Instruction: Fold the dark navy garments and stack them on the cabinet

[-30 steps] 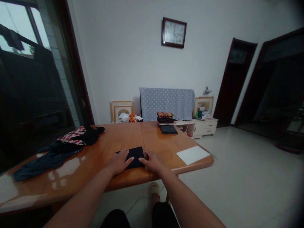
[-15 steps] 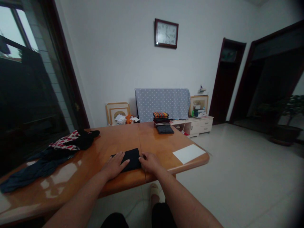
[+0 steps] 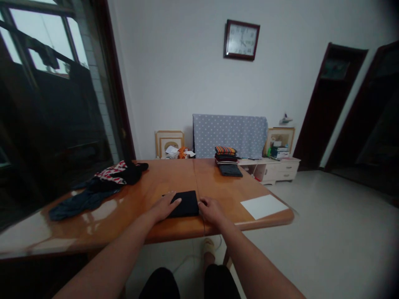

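A folded dark garment lies as a neat rectangle near the front edge of the wooden table. Flat across its left side rests my left hand, thumb apart from the other fingers. My right hand is at the garment's right edge, its fingers curled and pinching that edge. What kind of garment it is cannot be made out.
Loose clothes, patterned, black and denim blue, lie on the table's left. Toward the back stands a stack of folded clothes with a dark grey folded piece before it. White paper lies by the right corner.
My view has swung left, so the room and table appear shifted to the right. Both hands stay at the same sides of the folded garment, which looks unchanged.
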`<state>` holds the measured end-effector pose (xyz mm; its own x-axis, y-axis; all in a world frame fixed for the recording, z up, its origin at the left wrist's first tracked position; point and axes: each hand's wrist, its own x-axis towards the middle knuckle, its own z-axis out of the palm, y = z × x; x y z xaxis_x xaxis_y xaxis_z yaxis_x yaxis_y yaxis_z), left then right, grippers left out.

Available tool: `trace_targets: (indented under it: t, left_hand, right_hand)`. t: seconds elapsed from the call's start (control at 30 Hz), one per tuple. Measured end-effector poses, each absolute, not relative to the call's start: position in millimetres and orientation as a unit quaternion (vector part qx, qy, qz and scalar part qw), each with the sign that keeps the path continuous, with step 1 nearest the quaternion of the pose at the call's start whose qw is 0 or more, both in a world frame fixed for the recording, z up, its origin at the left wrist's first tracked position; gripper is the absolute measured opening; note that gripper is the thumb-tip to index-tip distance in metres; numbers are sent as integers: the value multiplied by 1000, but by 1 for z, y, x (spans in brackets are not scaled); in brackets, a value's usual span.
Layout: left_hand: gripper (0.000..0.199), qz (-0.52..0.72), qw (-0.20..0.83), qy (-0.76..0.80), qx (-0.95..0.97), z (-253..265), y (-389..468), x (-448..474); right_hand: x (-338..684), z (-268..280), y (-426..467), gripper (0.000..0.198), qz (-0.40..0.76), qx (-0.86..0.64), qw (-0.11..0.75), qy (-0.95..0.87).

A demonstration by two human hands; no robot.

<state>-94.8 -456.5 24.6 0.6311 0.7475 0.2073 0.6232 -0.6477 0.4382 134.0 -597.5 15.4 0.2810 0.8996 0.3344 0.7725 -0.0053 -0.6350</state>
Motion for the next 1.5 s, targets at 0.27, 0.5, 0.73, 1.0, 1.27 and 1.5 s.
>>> trace_targets:
  t: [0.27,0.5,0.73,1.0,1.27,1.5]
  left_hand:
    - [38,343,226,486,771,36,-449,-140]
    - [27,330,259,545,726,39,-466,-155]
    - [32,321,166,408,838,51,-492,-151]
    - [29,298,289,571,709,46,-489,-149]
    - [35,236,385,641,621,50,-466,-128]
    - [27,183,372,652,635,41,-453,-110]
  right_hand:
    - [127,23,-603,32,100,-717,371,-582]
    - [121,29,-609,32,120,-723,366,-574]
    - [125,21,-606,31,88,-720,372,-579]
    - [125,22,-605,32,69,-724,361,-584]
    - [120,34,-570,44,143,-813,287,-487]
    - [116,30,-536,49,182,-829,238,-473]
